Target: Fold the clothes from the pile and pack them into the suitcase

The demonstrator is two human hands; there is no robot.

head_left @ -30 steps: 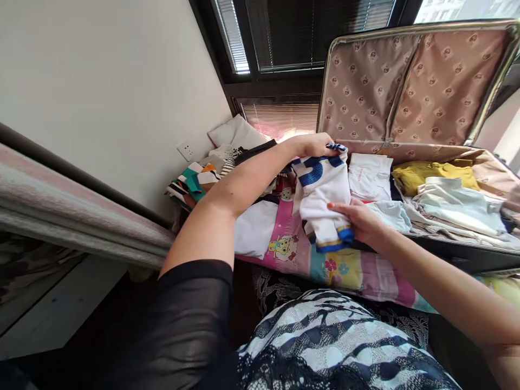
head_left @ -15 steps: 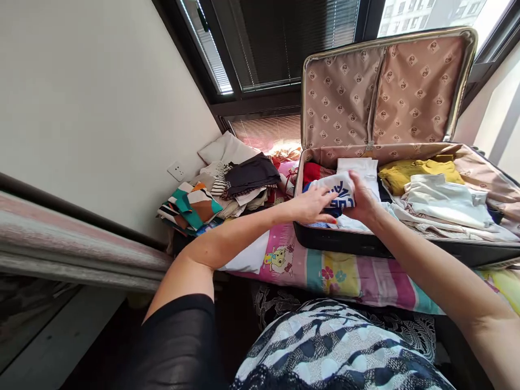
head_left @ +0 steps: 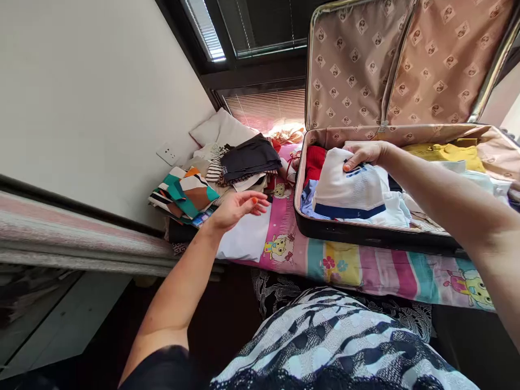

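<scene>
My right hand [head_left: 368, 154] pinches the top of a folded white garment [head_left: 349, 187] with a navy hem, thumb in front and most fingers hidden behind it. The garment is over the left part of the open suitcase [head_left: 390, 241], among other folded clothes. A red knitted piece [head_left: 314, 162] and a bluish one [head_left: 309, 197] show to its left. My left hand [head_left: 239, 210] holds nothing, fingers stretched out and apart, above a white cloth [head_left: 247, 238]. Just beyond it is a pile of folded clothes with a dark garment [head_left: 249, 160] on top.
A multicoloured garment [head_left: 187, 192] lies at the pile's left, near the wall. Behind are a white pillow [head_left: 223, 127] and the window. Yellow clothing [head_left: 442, 154] fills the suitcase's far right. A patterned bedspread [head_left: 349, 268] runs beneath the suitcase, whose lid stands raised.
My left hand has let go of the white garment and moved left towards the clothes pile. My right hand still grips the garment, which now hangs unfolded further, hem towards me. The view has shifted.
</scene>
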